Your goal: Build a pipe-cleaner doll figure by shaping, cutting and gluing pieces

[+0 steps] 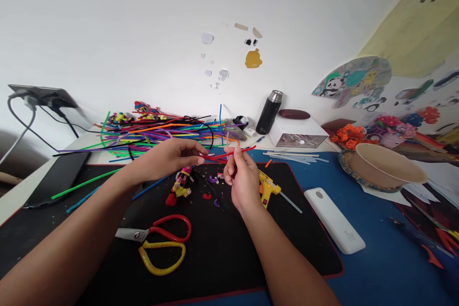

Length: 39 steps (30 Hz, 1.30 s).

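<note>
A red pipe cleaner (pixel 217 157) stretches between my two hands above the black mat. My left hand (pixel 179 155) pinches its left end between thumb and fingertips. My right hand (pixel 243 177) has thumb and forefinger closed on it further right, and its tip sticks out past them. Just below my left hand lie small yellow, red and pink pipe-cleaner figures (pixel 182 189). Tiny purple and red curled pieces (pixel 207 196) are scattered on the mat. Partly behind my right hand is a yellow hot glue gun (pixel 269 187). Scissors with red and yellow handles (pixel 165 241) lie nearer me.
A heap of colourful pipe cleaners (pixel 168 129) fills the table's back. A black flask (pixel 269 112), a white box (pixel 299 131) and clear glue sticks (pixel 296 157) stand or lie right of it. At right are a white power bank (pixel 335 220) and a beige bowl (pixel 389 165).
</note>
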Motion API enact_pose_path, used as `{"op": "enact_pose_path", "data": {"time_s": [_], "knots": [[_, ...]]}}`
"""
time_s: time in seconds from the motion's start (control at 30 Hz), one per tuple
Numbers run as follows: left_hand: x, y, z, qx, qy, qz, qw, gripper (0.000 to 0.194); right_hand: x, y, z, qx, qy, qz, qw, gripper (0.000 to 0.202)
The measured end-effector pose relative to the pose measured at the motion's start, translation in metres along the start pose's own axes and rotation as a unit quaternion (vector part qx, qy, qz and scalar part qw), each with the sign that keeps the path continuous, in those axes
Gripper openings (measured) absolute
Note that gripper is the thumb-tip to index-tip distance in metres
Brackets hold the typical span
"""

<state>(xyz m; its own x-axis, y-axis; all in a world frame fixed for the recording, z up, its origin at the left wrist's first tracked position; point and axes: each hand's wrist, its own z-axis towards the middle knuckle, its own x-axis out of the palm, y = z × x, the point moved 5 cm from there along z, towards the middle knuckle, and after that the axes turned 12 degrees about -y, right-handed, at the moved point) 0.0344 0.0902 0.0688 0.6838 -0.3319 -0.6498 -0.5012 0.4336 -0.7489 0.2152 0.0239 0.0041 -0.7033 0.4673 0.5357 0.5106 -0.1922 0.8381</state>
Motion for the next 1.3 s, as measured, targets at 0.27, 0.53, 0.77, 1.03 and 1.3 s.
{"op": "enact_pose_path", "data": {"time_s": [0.27,0.53,0.77,1.03,1.3], "knots": [[-0.008,-0.005,0.0,0.02,-0.044,0.0,0.999,0.035,0.004,0.003,-0.003,0.009,0.012,-0.002,1.0,0.051],[0.003,-0.012,-0.002,0.04,-0.12,-0.02,0.992,0.035,0.008,-0.004,-0.009,0.036,0.045,-0.024,0.998,0.053],[0.019,-0.022,-0.005,0.046,-0.076,-0.002,0.996,0.033,0.008,-0.003,-0.009,0.034,0.041,-0.04,0.998,0.044],[0.009,-0.021,-0.003,0.01,-0.115,-0.032,0.993,0.037,0.009,-0.005,-0.01,0.035,0.052,-0.053,0.997,0.048],[-0.003,-0.004,0.002,-0.065,-0.14,-0.1,0.983,0.045,0.009,0.005,-0.017,-0.089,0.06,-0.118,0.987,0.036]]}}
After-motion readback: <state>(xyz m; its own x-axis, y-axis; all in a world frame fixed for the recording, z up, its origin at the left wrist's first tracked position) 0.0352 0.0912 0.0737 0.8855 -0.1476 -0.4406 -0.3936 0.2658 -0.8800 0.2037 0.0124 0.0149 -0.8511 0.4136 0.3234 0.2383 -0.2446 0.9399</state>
